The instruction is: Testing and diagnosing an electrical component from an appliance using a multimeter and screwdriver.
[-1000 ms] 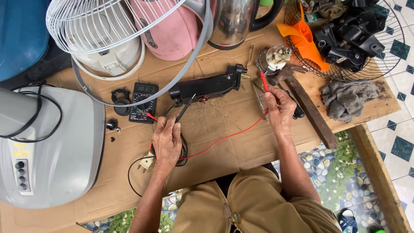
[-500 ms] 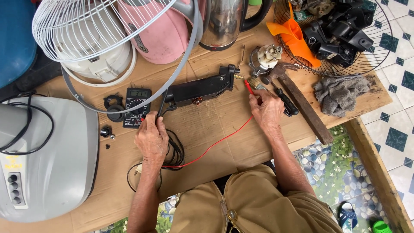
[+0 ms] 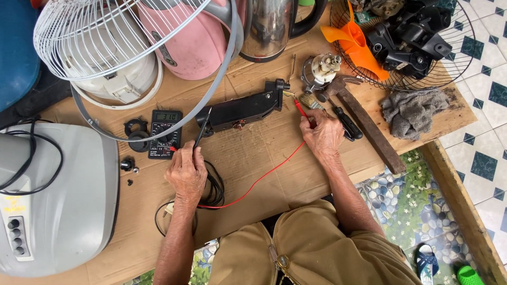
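Two thin, light probes, best pinched by their stiff handles: left hand point(image 3: 186, 171) grips the black probe point(image 3: 202, 128), right hand point(image 3: 322, 134) the red probe point(image 3: 300, 108), both touching the black housing point(image 3: 240, 110).

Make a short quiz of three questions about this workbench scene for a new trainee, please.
1. True or false: the right hand holds the red probe near one end of the black housing.
2. What does the left hand hold: A) the hammer, B) the black probe, C) the grey rag?
3. Which device lies on the cardboard just left of the left hand?

Key: 1 true; 2 B; 3 the multimeter.
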